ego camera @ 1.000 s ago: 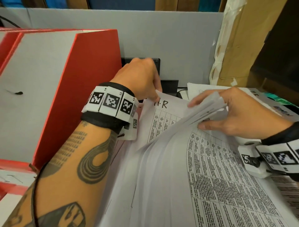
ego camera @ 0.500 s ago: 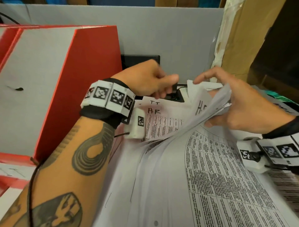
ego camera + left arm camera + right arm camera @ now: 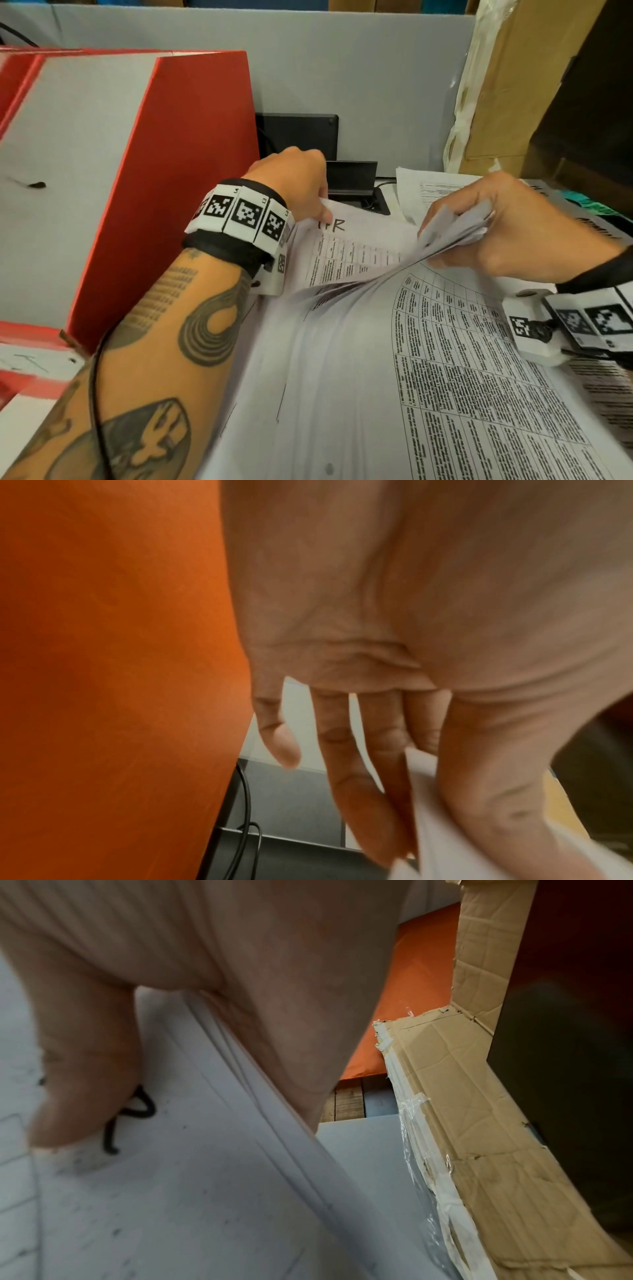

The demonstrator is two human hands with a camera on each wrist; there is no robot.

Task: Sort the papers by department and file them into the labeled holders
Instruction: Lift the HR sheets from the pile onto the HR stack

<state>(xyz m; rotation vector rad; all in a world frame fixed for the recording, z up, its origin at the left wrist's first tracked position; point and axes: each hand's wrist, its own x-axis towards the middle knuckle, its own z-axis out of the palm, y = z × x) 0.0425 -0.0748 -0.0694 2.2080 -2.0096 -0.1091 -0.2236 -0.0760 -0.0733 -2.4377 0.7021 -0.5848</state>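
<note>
A thick stack of printed papers [image 3: 445,394] lies in front of me. My left hand [image 3: 320,210] pinches the top left corner of a sheet marked "HR" [image 3: 346,246]; in the left wrist view the white sheet [image 3: 441,840] sits between thumb and fingers of that left hand [image 3: 407,818]. My right hand [image 3: 445,240] grips a bundle of lifted sheet corners [image 3: 455,228], bent up off the stack. The right wrist view shows these sheets [image 3: 219,1164] running under the palm. A red and white paper holder [image 3: 191,164] stands upright just left of my left hand.
A black device [image 3: 298,135] and a cable box [image 3: 352,178] sit behind the papers against a grey partition [image 3: 342,68]. Taped cardboard [image 3: 513,85] rises at the right. More red holders [image 3: 20,342] lie at the far left.
My left hand came down from beside the black device and took the HR sheet's corner. My right hand closed its spread fingers round the lifted bundle and lowered it slightly.
</note>
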